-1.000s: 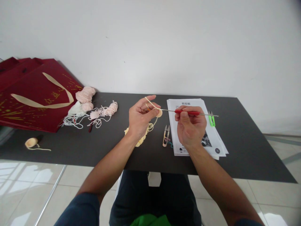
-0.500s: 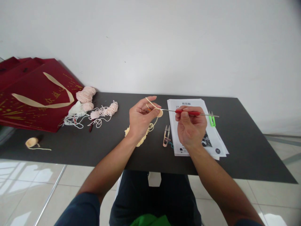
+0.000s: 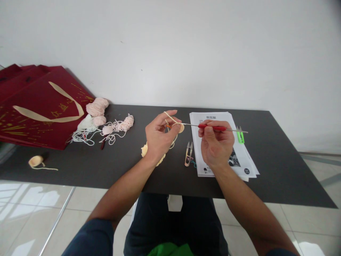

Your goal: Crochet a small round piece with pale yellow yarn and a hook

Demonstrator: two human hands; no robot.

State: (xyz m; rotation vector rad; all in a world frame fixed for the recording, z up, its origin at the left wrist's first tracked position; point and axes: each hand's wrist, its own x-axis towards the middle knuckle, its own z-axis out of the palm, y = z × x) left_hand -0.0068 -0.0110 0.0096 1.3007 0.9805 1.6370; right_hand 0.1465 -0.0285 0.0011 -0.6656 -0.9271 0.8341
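Note:
Between the thumb and fingers of my left hand (image 3: 160,134) is a small round cream crochet piece (image 3: 181,128). A strand of cream yarn (image 3: 170,116) runs over my raised index finger, and something small and orange shows by the fingers. My right hand (image 3: 216,144) grips a crochet hook (image 3: 214,127) by its red handle; its thin metal shaft points left and meets the yarn at the piece. Below my left wrist, partly hidden, lies a pale yellow yarn ball (image 3: 144,149). Thread snips (image 3: 188,154) rest on the table between my hands.
Printed sheets (image 3: 221,170) lie under my right hand, with green snips (image 3: 240,136) at their right edge. Dark red gift bags (image 3: 34,106), pink yarn (image 3: 97,106) and white yarn (image 3: 85,133) occupy the left of the dark table (image 3: 287,177). A small cream crochet cup (image 3: 36,161) sits front left.
My left hand has shifted slightly left and its fingers have turned a little, moving the yarn strand. The right hand and hook have barely moved.

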